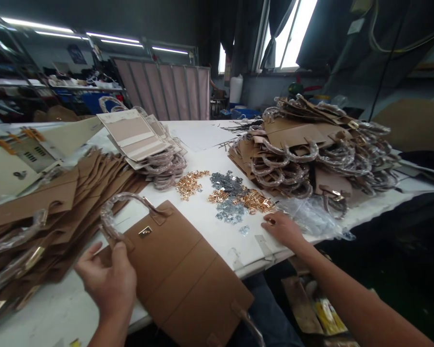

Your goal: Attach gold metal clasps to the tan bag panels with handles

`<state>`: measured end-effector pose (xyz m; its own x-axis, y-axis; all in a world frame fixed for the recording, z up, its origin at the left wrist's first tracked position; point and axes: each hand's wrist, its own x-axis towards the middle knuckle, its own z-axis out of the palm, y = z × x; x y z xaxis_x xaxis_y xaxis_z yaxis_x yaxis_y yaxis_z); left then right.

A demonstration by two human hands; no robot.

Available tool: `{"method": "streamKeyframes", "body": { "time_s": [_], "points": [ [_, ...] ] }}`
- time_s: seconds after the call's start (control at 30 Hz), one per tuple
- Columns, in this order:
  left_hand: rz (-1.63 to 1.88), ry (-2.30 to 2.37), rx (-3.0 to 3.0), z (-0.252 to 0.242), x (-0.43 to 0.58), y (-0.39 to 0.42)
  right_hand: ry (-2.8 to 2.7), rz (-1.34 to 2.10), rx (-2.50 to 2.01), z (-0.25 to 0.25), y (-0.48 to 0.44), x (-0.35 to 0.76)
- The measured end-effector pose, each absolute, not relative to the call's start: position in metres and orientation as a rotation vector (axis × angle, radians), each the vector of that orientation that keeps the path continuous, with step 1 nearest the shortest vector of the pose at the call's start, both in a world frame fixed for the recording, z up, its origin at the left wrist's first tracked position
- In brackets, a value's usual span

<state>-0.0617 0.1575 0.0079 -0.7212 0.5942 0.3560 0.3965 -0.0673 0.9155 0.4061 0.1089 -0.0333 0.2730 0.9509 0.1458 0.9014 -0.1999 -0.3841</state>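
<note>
My left hand [110,274] is closed on the edge of a brown bag panel [181,270], thumb on top, near the base of a plastic-wrapped handle [110,212]. A shiny gold metal fitting [145,232] sits on the panel between the handle's two ends. The panel lies tilted over the table's front edge, with a second handle at its lower end. On the white tabletop, my right hand [284,229] has its fingers drawn together, and a small gold metal piece [271,221] shows at them. Just beyond lie a heap of gold metal pieces [255,200] and flat silver plates [231,212].
Brown panels with wrapped handles [72,193] lie overlapped on the left. A large stack of similar panels [300,140] stands at the right, beside clear plastic bags [307,217]. Light-backed panels [135,135] are piled behind, near a cream-coloured machine [25,159].
</note>
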Motion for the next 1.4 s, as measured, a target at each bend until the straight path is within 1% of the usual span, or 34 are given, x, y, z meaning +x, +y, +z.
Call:
{"method": "streamKeyframes", "body": {
  "time_s": [0.13, 0.27, 0.33, 0.47, 0.57, 0.63, 0.73, 0.83, 0.9, 0.97, 1.07, 1.17, 1.27, 1.4],
  "points": [
    [1.792, 2.07, 1.205, 0.011, -0.05, 0.152, -1.726, 0.222, -2.118, -0.031, 0.108, 0.408],
    [1.65, 1.999, 1.149, 0.003, -0.05, 0.147, -1.744, 0.261, -2.095, -0.026, 0.105, 0.411],
    [1.619, 1.981, 1.126, -0.003, -0.053, 0.147, -1.726, 0.402, -2.113, -0.025, 0.109, 0.418],
    [1.593, 1.969, 1.096, -0.012, -0.06, 0.146, -1.717, 0.87, -2.068, -0.021, 0.124, 0.437],
    [1.589, 1.946, 1.087, -0.012, -0.062, 0.143, -1.702, 0.87, -2.033, -0.005, 0.127, 0.429],
    [1.595, 1.932, 1.073, -0.012, -0.061, 0.142, -1.577, 0.889, -1.915, 0.012, 0.119, 0.399],
    [1.616, 1.908, 1.037, -0.01, -0.055, 0.142, -1.453, 1.096, -1.507, 0.037, 0.098, 0.317],
    [1.653, 1.883, 0.984, -0.008, -0.048, 0.142, -1.455, 1.247, -1.124, 0.044, 0.084, 0.22],
    [1.687, 1.857, 0.93, -0.007, -0.048, 0.141, -1.433, 1.267, -1.029, 0.037, 0.086, 0.167],
    [1.709, 1.817, 0.859, -0.007, -0.053, 0.137, -1.423, 1.264, -1.08, 0.024, 0.093, 0.133],
    [1.682, 1.723, 0.739, -0.009, -0.065, 0.129, -1.43, 1.269, -1.166, 0.001, 0.103, 0.113],
    [1.571, 1.552, 0.64, -0.013, -0.077, 0.119, -1.387, 1.339, -1.124, -0.013, 0.108, 0.11],
    [1.45, 1.37, 0.569, -0.012, -0.085, 0.11, -1.33, 1.345, -1.117, -0.015, 0.111, 0.106],
    [1.427, 1.18, 0.607, -0.007, -0.088, 0.099, -1.457, 1.18, -1.209, -0.008, 0.115, 0.088]
  ]
}}
